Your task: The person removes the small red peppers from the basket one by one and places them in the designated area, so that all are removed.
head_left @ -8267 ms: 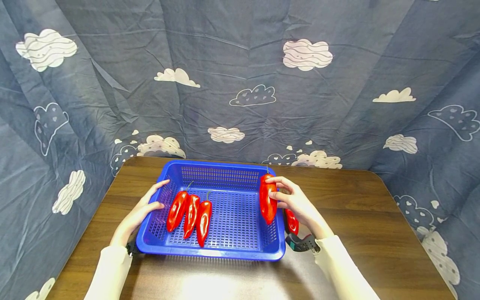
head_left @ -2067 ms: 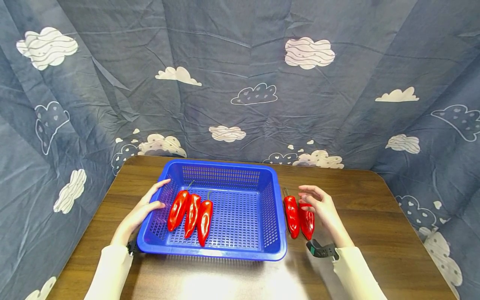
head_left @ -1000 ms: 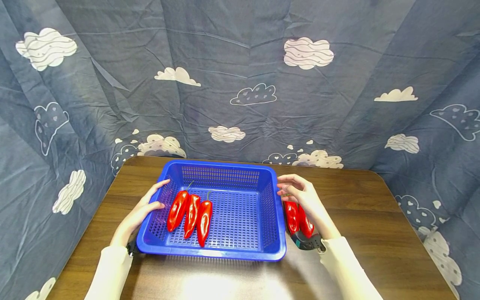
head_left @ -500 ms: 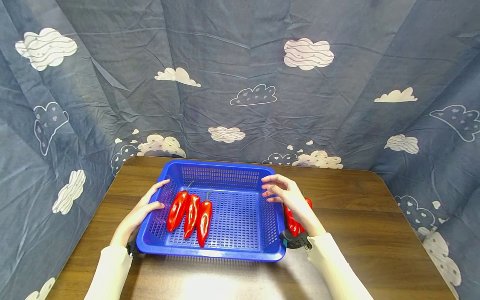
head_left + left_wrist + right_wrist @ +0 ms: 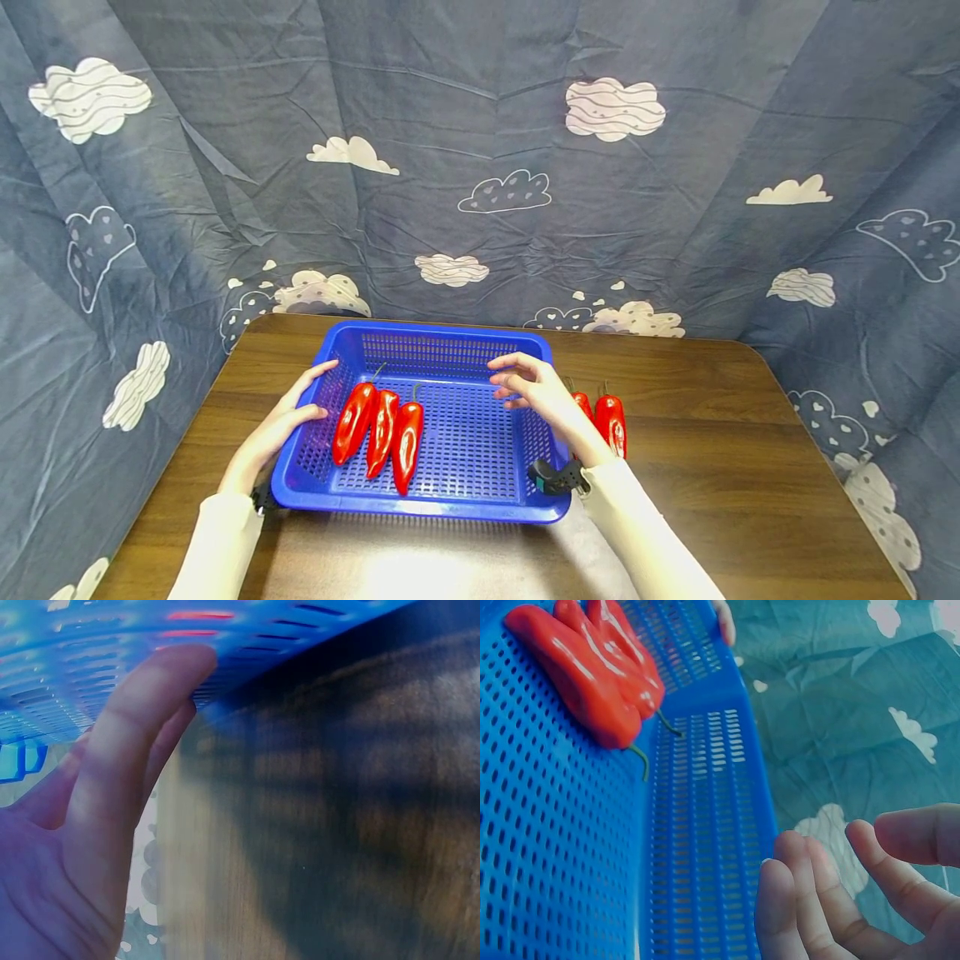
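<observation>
Three long red peppers (image 5: 382, 433) lie side by side in the left part of a blue slotted plastic basket (image 5: 420, 506). My left hand (image 5: 273, 429) rests at the basket's left side, fingertips at the rim; in the left wrist view its thumb (image 5: 112, 765) extends along the wall. Above the basket's right part my right hand (image 5: 543, 400) hovers with loosely bent, spread fingers and holds nothing, as the right wrist view also shows. Two more red peppers (image 5: 611, 421) lie on the table right of the basket, partly hidden by my right forearm.
The basket stands on a brown wooden table (image 5: 712, 450), whose surface extends to its right and in front. Behind and at both sides hangs a grey-blue curtain (image 5: 420, 108) with white cloud prints.
A pepper my right hand held at the basket's right wall earlier lies on the table beside another. Since then that hand has moved left, empty, over the basket. My left hand stays put.
</observation>
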A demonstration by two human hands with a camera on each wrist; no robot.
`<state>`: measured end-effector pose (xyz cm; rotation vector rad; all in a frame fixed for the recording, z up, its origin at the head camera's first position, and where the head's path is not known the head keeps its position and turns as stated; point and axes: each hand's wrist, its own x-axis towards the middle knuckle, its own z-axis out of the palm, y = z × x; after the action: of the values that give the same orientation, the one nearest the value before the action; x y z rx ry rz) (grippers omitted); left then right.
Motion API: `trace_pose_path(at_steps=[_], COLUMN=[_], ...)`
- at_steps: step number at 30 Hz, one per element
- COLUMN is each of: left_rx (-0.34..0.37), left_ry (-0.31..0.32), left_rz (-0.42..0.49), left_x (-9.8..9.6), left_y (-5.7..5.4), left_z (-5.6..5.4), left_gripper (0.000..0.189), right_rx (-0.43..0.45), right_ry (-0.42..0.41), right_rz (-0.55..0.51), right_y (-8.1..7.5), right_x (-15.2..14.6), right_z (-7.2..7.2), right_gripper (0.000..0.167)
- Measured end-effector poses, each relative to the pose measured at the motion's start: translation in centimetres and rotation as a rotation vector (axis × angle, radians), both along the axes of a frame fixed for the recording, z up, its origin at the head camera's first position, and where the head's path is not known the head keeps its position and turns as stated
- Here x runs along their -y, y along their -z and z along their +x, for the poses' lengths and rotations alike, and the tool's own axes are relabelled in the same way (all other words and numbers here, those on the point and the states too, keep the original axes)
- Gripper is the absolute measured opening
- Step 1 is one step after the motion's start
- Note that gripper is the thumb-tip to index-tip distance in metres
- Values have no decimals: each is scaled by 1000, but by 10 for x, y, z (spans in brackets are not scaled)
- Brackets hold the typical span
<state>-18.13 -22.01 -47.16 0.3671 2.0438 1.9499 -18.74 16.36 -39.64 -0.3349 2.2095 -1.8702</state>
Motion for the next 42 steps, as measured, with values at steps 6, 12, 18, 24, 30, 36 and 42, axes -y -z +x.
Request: trace_pose_path(at_steps=[6,12,18,24,30,36,42], left_rx=[3,-13,-4,5,-2,18,11], left_ry=[-2,2,6,3,3,4,3], left_rz=[3,9,12,16,14,20,7], left_x=[0,0,1,0,0,0,0], left_y=[0,1,0,0,0,1,1], left_z=[0,-2,-2,-2,-2,-1,0], left_gripper=[70,70,70,70,70,70,70], right_rx=[8,28,43,67,79,96,115], right_ry=[-27,-41,-59,-94,-104,-113,-138], right_rz=[4,15,34,66,84,93,107], right_y=[5,8,14,22,24,25,27], right_x=[16,29,40,49,57,63,71], right_z=[-2,-3,-2,-2,-3,-2,-2], right_gripper=[31,30,29,32,33,33,34])
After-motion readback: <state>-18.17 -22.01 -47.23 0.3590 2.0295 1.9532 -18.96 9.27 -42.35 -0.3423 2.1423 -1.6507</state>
